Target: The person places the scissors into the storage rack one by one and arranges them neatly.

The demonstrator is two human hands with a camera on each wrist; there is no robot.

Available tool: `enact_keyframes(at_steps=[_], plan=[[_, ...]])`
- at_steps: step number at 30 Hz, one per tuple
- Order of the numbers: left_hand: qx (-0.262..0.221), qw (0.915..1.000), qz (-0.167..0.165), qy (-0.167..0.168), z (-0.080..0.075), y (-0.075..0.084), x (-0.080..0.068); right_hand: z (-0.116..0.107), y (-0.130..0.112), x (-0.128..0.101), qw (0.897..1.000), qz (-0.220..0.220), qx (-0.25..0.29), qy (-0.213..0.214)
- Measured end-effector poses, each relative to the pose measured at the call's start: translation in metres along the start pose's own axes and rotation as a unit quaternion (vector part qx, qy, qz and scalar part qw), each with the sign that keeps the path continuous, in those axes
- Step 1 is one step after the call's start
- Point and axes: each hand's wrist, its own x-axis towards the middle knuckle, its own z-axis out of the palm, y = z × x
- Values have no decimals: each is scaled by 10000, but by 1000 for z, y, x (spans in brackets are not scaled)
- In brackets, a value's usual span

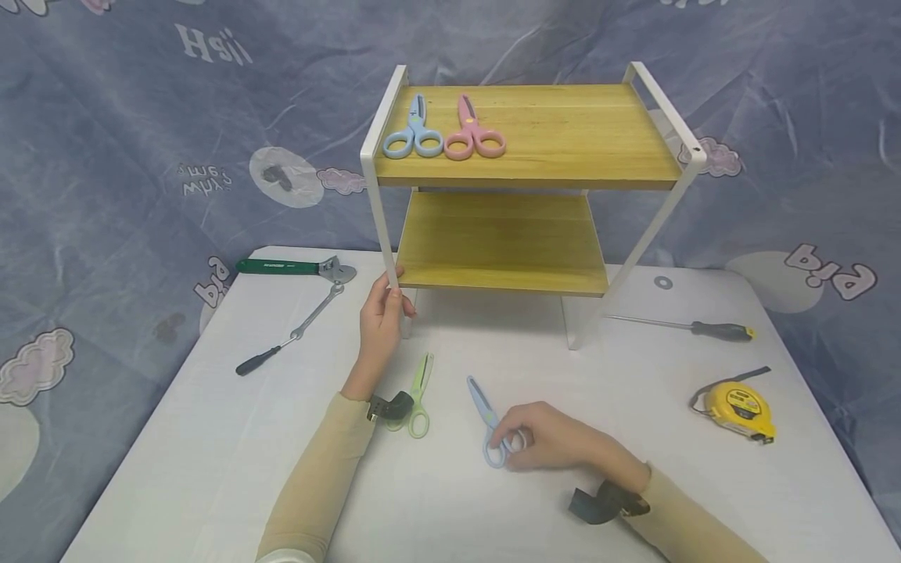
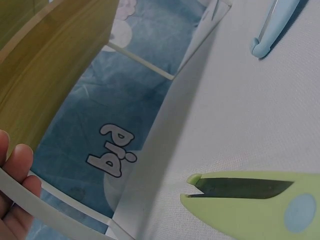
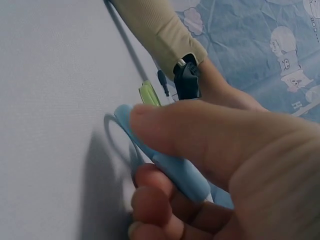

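Observation:
My left hand [image 1: 381,317] holds the front left leg of a two-tier shelf [image 1: 493,242], its fingers curled round the white frame just under the lower board. My right hand [image 1: 552,438] pinches the handle loops of a pair of light blue scissors [image 1: 484,403] low over the table, the blades pointing away. In the right wrist view, thumb and fingers close on the blue handle [image 3: 182,175]. Green scissors [image 1: 419,383] lie by my left wrist, one loop partly hidden by the wrist strap. A second blue pair [image 1: 417,117] and pink scissors [image 1: 468,117] lie side by side on the top board.
At the left lie a green-handled adjustable wrench [image 1: 288,267], a small wrench [image 1: 317,313] and a dark-handled screwdriver [image 1: 259,361]. On the right are a washer [image 1: 663,282], a long screwdriver [image 1: 718,331] and a yellow tape measure [image 1: 741,408]. A patterned blue cloth [image 1: 141,195] hangs behind the white table.

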Motion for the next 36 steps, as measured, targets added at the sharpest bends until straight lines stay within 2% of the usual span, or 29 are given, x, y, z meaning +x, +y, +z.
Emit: enact_keyframes(at_steps=[10, 15, 22, 27, 36], plan=[[28, 9999, -100, 36, 0, 1, 0, 1, -2, 1, 9987, -290, 35, -415], [48, 9996, -288, 6, 1, 5, 1, 4, -3, 2, 9991, -267, -51, -330], [4, 9997, -221, -54, -2, 38, 0, 5, -7, 2, 9989, -268, -258, -287], [-28, 9998, -193, -38, -2, 40, -1, 6, -8, 3, 9987, -306, -339, -219], [-84, 9998, -162, -41, -1, 36, -1, 13, -6, 4, 9982, -443, -309, 248]])
